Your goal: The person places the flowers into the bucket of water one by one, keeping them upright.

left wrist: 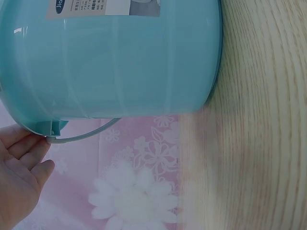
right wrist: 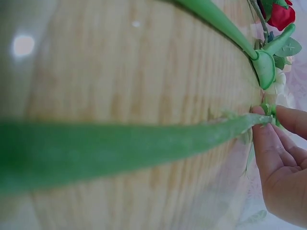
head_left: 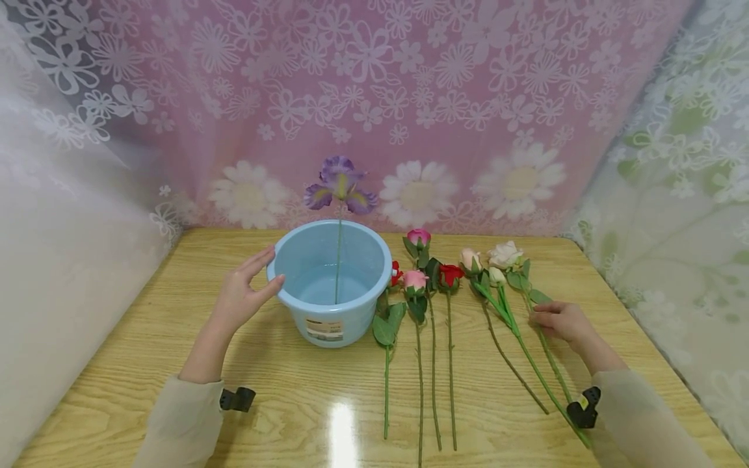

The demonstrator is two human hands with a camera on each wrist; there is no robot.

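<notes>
Before me: one pink backdrop [head_left: 374, 78], white-flowered; one pale leaf-patterned sheet [head_left: 679, 221], right; one wood-grain tabletop [head_left: 158, 312], brightly glared [head_left: 342, 432].

The round, pale-blue plastic bucket [head_left: 361, 321] is smooth and glossy, its printed rectangular label [head_left: 324, 329] paper-like. The long-stemmed, creamy-white rose [head_left: 506, 255] has matt, cloth-like petals, while the thick, bright-green tulip stem [right wrist: 218, 21] looks like smooth plastic with a slight sheen. The yellow-brown, wood-grained tabletop [head_left: 287, 403] shines under a glare, and the loose beige cloth sleeves [head_left: 183, 419] look matt.
</notes>
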